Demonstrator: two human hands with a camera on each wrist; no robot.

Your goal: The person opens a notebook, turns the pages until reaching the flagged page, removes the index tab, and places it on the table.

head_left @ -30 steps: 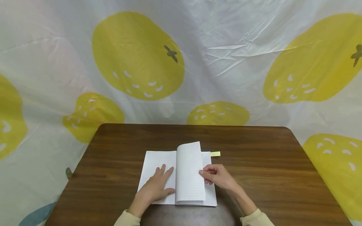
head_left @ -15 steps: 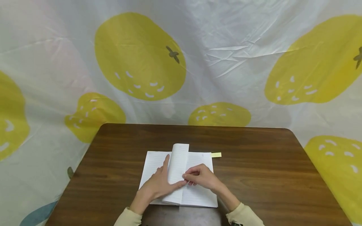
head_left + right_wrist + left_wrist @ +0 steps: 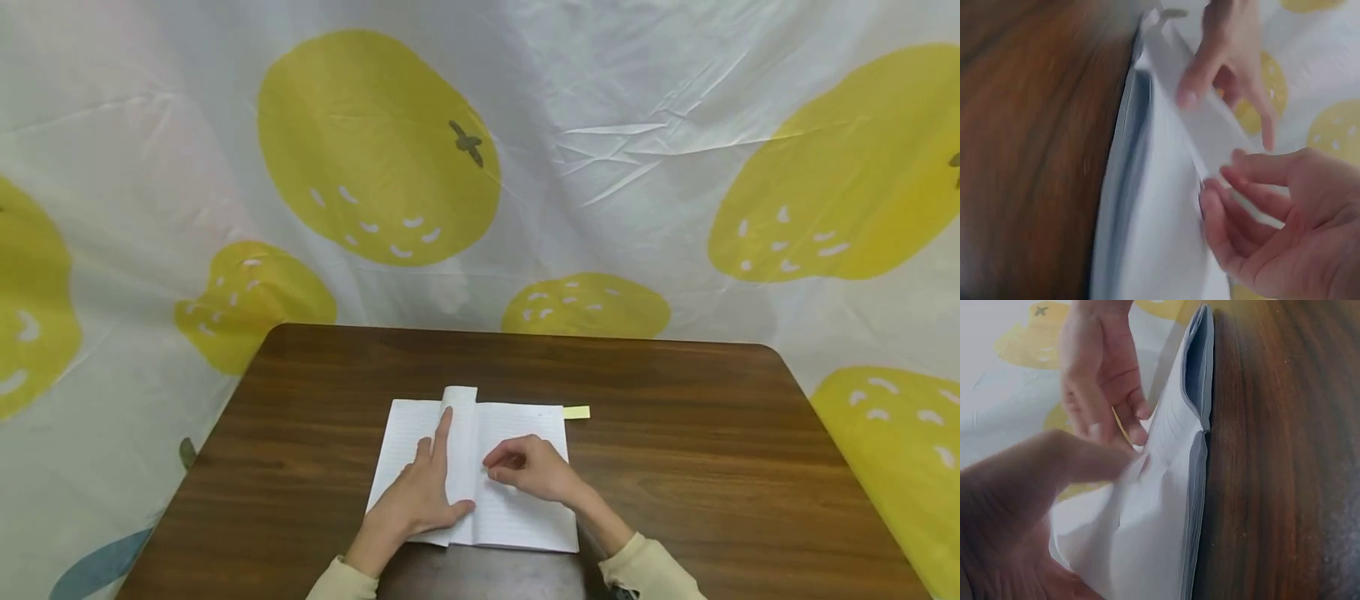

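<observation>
Two hands on an open notebook (image 3: 517, 508) lying lower centre of the wooden table (image 3: 675, 467). Left hand (image 3: 420, 500) flat, fingers straight, pressing a turned page (image 3: 459, 433) down near the spine. Right hand (image 3: 528, 468) loosely curled, fingertips resting on the right-hand page; can't tell if pinching anything. Small yellow sticky tab (image 3: 576, 412) poking out top right. Wrist views blurry, forearms cut off. Page stood upright a second ago, now nearly folded over.
</observation>
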